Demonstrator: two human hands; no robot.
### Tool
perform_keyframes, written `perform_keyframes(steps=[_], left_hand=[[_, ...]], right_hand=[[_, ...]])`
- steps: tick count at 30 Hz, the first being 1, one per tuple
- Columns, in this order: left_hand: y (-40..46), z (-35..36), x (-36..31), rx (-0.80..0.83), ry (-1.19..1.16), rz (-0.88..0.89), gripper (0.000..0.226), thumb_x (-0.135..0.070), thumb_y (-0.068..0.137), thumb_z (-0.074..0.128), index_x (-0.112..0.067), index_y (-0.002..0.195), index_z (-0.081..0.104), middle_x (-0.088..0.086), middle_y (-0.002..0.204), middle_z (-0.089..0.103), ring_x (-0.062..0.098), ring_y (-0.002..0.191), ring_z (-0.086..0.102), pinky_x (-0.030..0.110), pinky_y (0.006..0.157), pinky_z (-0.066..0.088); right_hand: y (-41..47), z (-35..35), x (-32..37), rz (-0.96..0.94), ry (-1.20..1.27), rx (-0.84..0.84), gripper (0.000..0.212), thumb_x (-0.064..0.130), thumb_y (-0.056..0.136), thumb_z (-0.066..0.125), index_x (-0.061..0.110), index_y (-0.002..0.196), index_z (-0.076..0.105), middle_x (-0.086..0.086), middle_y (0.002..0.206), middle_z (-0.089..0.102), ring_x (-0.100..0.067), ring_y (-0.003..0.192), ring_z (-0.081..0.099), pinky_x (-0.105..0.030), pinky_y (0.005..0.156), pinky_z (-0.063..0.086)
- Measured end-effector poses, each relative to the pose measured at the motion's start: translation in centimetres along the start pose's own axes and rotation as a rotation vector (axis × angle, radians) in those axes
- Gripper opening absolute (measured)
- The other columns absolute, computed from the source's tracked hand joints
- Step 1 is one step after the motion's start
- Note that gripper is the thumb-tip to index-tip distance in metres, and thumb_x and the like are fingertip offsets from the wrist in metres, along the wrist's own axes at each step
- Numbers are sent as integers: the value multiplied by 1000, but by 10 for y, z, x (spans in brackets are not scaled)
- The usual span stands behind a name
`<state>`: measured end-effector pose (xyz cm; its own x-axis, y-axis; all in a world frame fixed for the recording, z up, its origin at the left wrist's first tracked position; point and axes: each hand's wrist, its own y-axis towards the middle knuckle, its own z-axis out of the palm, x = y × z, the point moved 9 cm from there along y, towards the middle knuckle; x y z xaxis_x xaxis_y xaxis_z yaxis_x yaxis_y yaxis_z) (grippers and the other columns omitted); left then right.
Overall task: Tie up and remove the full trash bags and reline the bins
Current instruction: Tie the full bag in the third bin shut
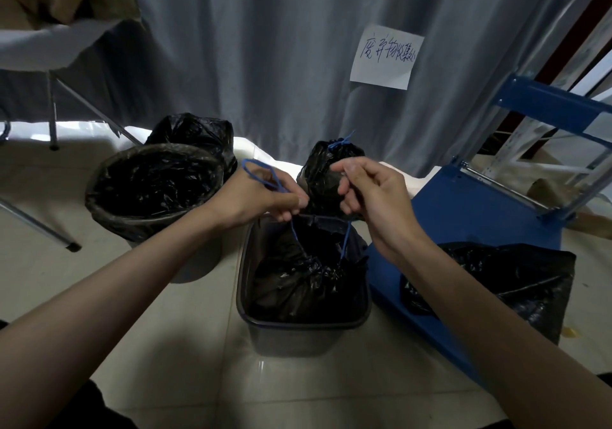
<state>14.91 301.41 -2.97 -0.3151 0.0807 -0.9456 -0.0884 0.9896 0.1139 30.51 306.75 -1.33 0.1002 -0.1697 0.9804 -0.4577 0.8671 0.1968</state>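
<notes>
A rectangular grey bin (303, 329) stands on the floor in front of me with a full black trash bag (298, 283) inside, its neck gathered. Two blue drawstrings (345, 243) rise from the neck. My left hand (261, 196) pinches the left string, whose loop sticks out past the wrist. My right hand (367, 190) pinches the right string, both hands above the bin. A round bin (152, 193) lined with a black bag stands to the left.
A tied black bag with blue strings (328, 170) sits behind the grey bin, another black bag (195, 134) behind the round bin. A black bag (510, 279) lies on a blue cart (463, 210) at right. A folding table leg (36, 226) and grey curtain (265, 47) are nearby.
</notes>
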Motion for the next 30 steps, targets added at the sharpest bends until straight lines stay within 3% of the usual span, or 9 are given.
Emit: perform_keyframes(steps=[3,8,11,14,16,20,23,26,30], left_hand=[[0,-2,-14,9,-28,39,4,3,83,72,7,84,71,17,68,67,18,56,62,23,55,53],[0,0,-35,62,-60,80,7,-2,86,70,4,86,72,23,76,68,23,63,61,25,61,53],[0,2,-40,76,-78,103,13,-5,86,71,5,94,72,27,84,69,28,70,62,29,67,54],[5,-5,-39,11,-51,147,36,-10,78,79,-10,113,70,21,98,69,24,79,64,31,79,55],[9,-13,-31,-32,0,134,52,-10,73,83,-14,121,65,16,106,68,19,82,64,30,84,55],[7,-7,-16,23,194,136,24,-14,74,84,-11,97,75,6,88,74,28,83,70,40,81,55],[5,3,-16,29,332,212,10,-13,78,81,-10,81,72,2,75,72,16,71,68,27,68,54],[3,18,-19,99,545,320,9,-15,82,75,-14,81,66,-2,83,65,11,76,62,26,71,51],[4,6,-5,73,498,211,8,-8,79,72,-11,77,65,3,81,66,15,72,61,27,67,50]], right_hand=[[3,15,-12,86,-156,121,23,10,101,50,9,108,71,2,65,50,-7,48,32,-21,46,25],[-6,46,-19,42,-541,318,6,18,89,70,19,92,74,14,70,64,7,65,55,-11,65,41],[-6,53,-19,-31,-642,316,13,25,92,67,17,95,76,16,79,67,10,79,60,-7,72,40],[-4,50,-20,22,-599,292,35,29,103,48,17,89,77,24,57,58,10,60,54,-9,61,35],[-3,44,-27,96,-506,263,46,38,105,40,18,86,76,14,52,46,0,47,41,-14,52,30],[0,32,-46,271,-343,209,56,36,106,38,-14,107,62,2,59,41,-7,47,32,-21,46,28],[-5,33,-52,324,-288,244,48,35,106,38,-1,91,67,4,60,45,-6,49,33,-20,47,28],[-7,29,-54,279,-385,252,47,40,104,41,11,72,60,3,58,47,-9,52,38,-23,54,33],[-2,8,-44,181,-278,131,30,28,103,50,11,103,75,-5,67,55,-10,55,40,-20,57,37]])
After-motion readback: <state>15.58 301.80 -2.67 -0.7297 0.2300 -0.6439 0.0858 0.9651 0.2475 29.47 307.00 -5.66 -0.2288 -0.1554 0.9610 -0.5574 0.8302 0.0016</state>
